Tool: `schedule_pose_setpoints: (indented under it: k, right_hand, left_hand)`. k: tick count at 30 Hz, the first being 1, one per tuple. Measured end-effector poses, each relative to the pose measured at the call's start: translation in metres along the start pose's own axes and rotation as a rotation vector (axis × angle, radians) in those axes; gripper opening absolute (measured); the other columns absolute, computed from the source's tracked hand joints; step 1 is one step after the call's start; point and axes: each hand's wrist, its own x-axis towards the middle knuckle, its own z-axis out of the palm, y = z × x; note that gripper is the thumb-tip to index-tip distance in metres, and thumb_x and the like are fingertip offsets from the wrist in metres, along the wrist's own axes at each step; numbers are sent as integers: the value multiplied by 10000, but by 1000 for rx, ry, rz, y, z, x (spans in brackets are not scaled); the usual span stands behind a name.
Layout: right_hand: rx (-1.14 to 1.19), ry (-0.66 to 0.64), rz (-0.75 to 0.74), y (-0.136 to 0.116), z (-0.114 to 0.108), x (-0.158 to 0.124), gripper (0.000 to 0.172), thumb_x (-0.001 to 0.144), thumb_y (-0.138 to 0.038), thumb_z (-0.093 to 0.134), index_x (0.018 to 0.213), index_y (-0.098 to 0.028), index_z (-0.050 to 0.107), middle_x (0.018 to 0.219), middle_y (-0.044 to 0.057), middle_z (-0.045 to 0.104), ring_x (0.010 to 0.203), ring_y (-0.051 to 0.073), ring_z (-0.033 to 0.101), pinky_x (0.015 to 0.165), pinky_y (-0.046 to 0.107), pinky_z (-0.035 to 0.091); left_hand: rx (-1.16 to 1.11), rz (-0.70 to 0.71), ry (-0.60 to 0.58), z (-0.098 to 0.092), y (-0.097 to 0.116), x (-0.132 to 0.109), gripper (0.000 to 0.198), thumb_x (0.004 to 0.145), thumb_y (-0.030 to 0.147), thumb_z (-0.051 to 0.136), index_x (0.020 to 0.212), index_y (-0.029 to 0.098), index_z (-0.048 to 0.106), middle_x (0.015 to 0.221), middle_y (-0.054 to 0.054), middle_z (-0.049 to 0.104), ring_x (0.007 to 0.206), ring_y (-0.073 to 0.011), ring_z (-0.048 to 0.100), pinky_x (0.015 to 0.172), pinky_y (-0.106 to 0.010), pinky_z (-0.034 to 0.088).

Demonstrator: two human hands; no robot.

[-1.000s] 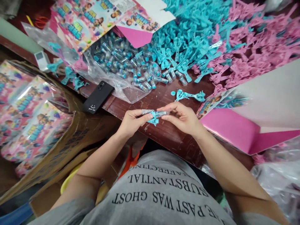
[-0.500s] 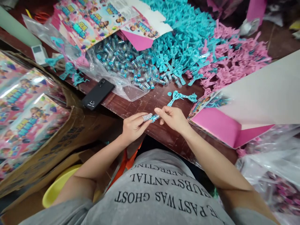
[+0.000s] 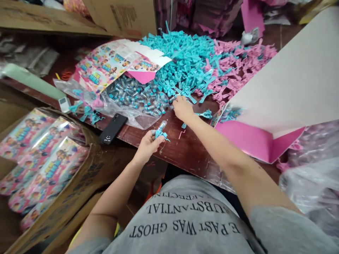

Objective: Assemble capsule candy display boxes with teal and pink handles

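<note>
My left hand [image 3: 148, 146] pinches a small turquoise plastic toy piece [image 3: 160, 134] near the table's front edge. A clear tube [image 3: 162, 125] with a turquoise end stands up from that piece, apparently joined to it. My right hand [image 3: 183, 108] reaches over the right edge of the heap of small clear capped tubes [image 3: 135, 92], beside the turquoise toy parts [image 3: 182, 53]. Its fingers are bent downward, and whatever lies between them is hidden. Just right of that hand is a loose turquoise part [image 3: 205, 113]. A thin pink bent strip [image 3: 182, 133] rests on the table below it.
Pink toy parts [image 3: 241, 67] are heaped at the right. An open box with a pink inside [image 3: 246, 137] stands on the right edge. A black phone [image 3: 113, 128] lies at the left edge, above a carton of printed packs [image 3: 50, 162]. A flattened printed box [image 3: 106, 65] covers part of the tubes.
My hands have separated. The right has moved away to the tube heap, while the left keeps the turquoise piece and has shifted slightly left and down. The view has tilted up.
</note>
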Motion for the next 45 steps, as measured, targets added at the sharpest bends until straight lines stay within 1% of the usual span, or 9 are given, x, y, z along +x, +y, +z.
schedule_pose_setpoints:
  k: [6, 10, 15, 20, 25, 30, 36, 40, 45]
  right_hand:
    - [693, -132, -120, 26, -12, -104, 448, 1030, -325, 548, 1468, -231, 539, 1039, 46, 665, 824, 181, 649, 804, 379, 615]
    - [1151, -76, -162, 25, -9, -161, 303, 1007, -440, 664, 1248, -275, 587, 1035, 10, 660, 859, 150, 682, 750, 308, 620]
    - [846, 36, -246, 28, -25, -186, 253, 1032, -404, 657, 1235, -257, 690, 1188, 52, 768, 982, 171, 734, 918, 354, 595]
    - [630, 86, -267, 36, -42, -196, 259, 1044, -416, 614, 1216, -276, 748, 1214, 63, 802, 1063, 217, 753, 986, 413, 590]
    - [980, -103, 5, 41, -36, -203, 415, 1016, -599, 612, 1108, -207, 711, 855, 35, 791, 715, 157, 754, 690, 297, 615]
    - [1060, -352, 187, 59, -39, -205, 647, 995, -784, 494, 868, -178, 684, 668, 22, 725, 473, 102, 634, 486, 232, 498]
    - [962, -75, 16, 84, -55, -211, 514, 926, -601, 746, 1272, -225, 700, 1080, 57, 790, 755, 130, 687, 672, 282, 551]
    - [887, -96, 11, 94, -57, -219, 367, 981, -586, 692, 1044, -228, 743, 776, -18, 714, 652, 118, 599, 619, 276, 487]
    - [892, -97, -10, 105, -70, -228, 515, 894, -575, 804, 1305, -283, 697, 1161, 15, 796, 855, 161, 723, 755, 309, 575]
  left_hand:
    - [-34, -45, -58, 4, 4, 1, 516, 708, 554, 947, 906, 174, 660, 722, 17, 685, 434, -15, 345, 391, -154, 225]
    - [-84, -72, -142, 18, 5, -3, 502, 686, 536, 974, 876, 177, 679, 691, 33, 639, 437, -16, 335, 390, -159, 213]
    - [-12, -10, -230, 33, 9, -4, 439, 734, 535, 954, 901, 191, 739, 610, 75, 508, 451, -33, 318, 408, -174, 238]
    - [213, 225, -232, 51, 15, -3, 401, 796, 545, 904, 916, 186, 772, 871, -25, 765, 757, -141, 660, 734, -262, 564]
    - [492, 509, -172, 63, 18, -7, 291, 929, 468, 795, 1003, 187, 771, 866, -26, 784, 742, -145, 674, 727, -265, 553]
    - [743, 816, -300, 66, 20, 2, 171, 969, 354, 765, 924, 188, 764, 808, -28, 756, 721, -141, 676, 682, -244, 521]
    - [667, 680, -261, 82, 21, 10, 147, 939, 319, 797, 993, 187, 766, 841, -7, 775, 704, -124, 670, 674, -228, 513]
    - [631, 610, -282, 96, 19, 10, 143, 910, 320, 818, 924, 193, 754, 778, 18, 742, 663, -114, 638, 637, -225, 483]
    - [631, 520, -356, 127, 5, 16, 241, 901, 378, 825, 1036, 214, 712, 895, -14, 768, 789, -162, 714, 736, -274, 560]
